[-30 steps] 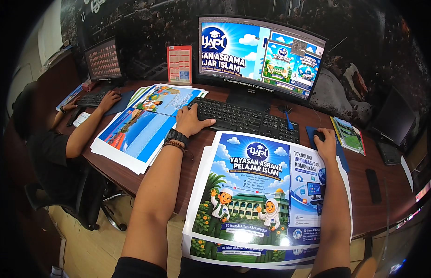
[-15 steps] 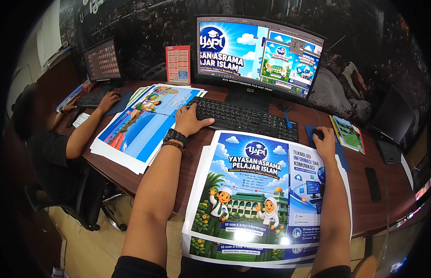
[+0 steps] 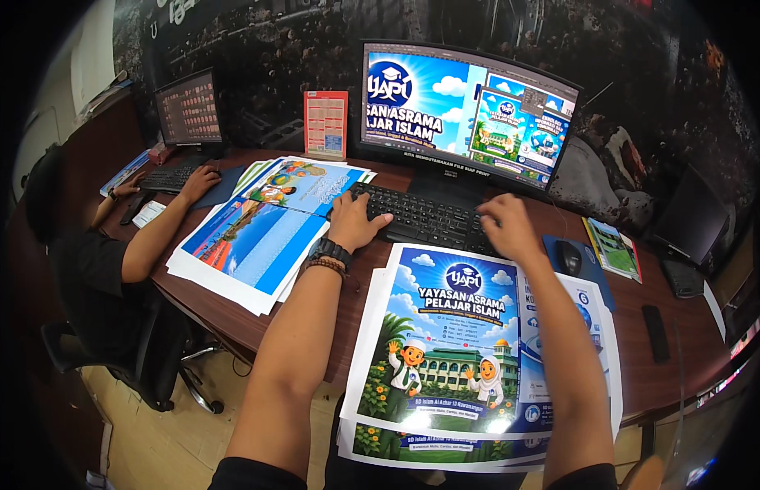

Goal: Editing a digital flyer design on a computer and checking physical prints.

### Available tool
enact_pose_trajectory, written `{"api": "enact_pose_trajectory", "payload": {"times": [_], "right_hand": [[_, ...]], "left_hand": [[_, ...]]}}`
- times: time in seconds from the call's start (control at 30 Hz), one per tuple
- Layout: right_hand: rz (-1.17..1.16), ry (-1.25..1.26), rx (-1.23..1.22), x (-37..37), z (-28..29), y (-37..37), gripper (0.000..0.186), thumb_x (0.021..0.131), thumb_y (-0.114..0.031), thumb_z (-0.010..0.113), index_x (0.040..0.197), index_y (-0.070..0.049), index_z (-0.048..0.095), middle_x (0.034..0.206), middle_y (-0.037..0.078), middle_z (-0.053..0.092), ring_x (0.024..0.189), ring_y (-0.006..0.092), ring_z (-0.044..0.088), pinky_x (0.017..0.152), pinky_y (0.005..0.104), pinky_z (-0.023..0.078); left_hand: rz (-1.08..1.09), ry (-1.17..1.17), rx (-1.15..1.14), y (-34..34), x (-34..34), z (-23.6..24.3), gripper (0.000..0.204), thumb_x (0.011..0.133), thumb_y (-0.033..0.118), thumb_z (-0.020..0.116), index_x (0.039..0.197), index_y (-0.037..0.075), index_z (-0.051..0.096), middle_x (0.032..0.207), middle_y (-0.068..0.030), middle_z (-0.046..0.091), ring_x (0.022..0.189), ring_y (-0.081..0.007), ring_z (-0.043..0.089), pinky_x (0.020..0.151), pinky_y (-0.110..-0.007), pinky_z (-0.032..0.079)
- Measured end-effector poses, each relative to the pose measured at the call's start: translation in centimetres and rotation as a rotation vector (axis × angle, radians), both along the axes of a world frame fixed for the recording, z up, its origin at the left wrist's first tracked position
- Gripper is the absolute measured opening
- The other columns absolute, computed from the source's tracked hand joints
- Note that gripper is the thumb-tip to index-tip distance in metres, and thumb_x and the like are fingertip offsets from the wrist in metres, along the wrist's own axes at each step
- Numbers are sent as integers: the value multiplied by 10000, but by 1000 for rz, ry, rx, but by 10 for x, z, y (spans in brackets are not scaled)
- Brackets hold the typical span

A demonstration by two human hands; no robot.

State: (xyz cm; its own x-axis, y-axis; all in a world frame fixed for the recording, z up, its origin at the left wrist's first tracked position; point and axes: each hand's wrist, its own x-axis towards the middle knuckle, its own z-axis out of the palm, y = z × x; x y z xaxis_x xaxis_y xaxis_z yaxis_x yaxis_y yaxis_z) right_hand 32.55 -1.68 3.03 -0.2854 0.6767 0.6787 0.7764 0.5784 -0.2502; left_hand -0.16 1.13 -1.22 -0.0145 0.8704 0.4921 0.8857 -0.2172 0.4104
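My left hand (image 3: 355, 222) lies over the left end of the black keyboard (image 3: 433, 214), fingers spread on the keys and thumb stretched out to the right. A black watch and brown bead bracelets are on that wrist. At the keyboard's right end is my right hand (image 3: 509, 227), its fingers bent over the keys and nothing seen in them. The black mouse (image 3: 569, 256) sits free on a blue mouse pad (image 3: 599, 282). Under my forearms lie large glossy printed sheets (image 3: 453, 327), a blue cartoon school design, overhanging the desk's front edge. My right forearm hides part of them.
The monitor (image 3: 429, 106) shows a similar design. Left of the keyboard is a stack of colourful prints (image 3: 257, 237), with a red desk calendar (image 3: 325, 122) behind. A co-worker (image 3: 94, 237) types at the left. Booklets (image 3: 613, 245) and a black phone-like object (image 3: 655, 333) lie right.
My right hand has left the mouse and moved left to the keyboard's right end. My left hand stays on the keys. The view has shifted slightly.
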Motion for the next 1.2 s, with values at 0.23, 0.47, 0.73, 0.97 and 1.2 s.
{"api": "enact_pose_trajectory", "payload": {"times": [0.23,0.47,0.73,0.97,1.2], "right_hand": [[-161,-105,-230,-79,-34,27,400,938,-459,529,1186,-188,687,1289,137,482,1302,309,355,1102,566,207],[-199,-294,-237,-54,2,4,471,923,-462,543,1302,-187,596,1408,157,420,1369,351,291,1111,637,155],[435,84,-652,84,102,-292,395,928,-322,630,1137,12,660,951,102,687,886,190,655,798,321,506],[-678,698,-928,236,-5,-483,561,983,-550,458,822,-43,634,745,74,654,757,167,664,666,314,530],[-160,1322,-981,240,-96,-454,761,982,-646,318,1166,42,584,977,120,684,855,195,670,735,339,557]], "left_hand": [[13,-5,-81,-3,6,-4,788,789,547,720,1338,9,545,1360,-308,416,1284,-463,362,1058,-533,358],[-11,41,43,4,16,-8,795,793,578,697,1322,2,554,1337,-326,461,1251,-488,418,1066,-537,345],[-108,101,376,-8,-16,20,651,842,474,704,1266,-7,592,1268,-288,547,1196,-448,496,1022,-507,397],[-528,-498,59,-137,40,77,518,902,354,689,1224,-44,606,1060,-190,675,981,-223,640,859,-329,502],[11,-416,-150,-314,-23,9,363,944,314,656,799,-18,634,667,-32,617,582,-103,579,542,-265,466]]}}
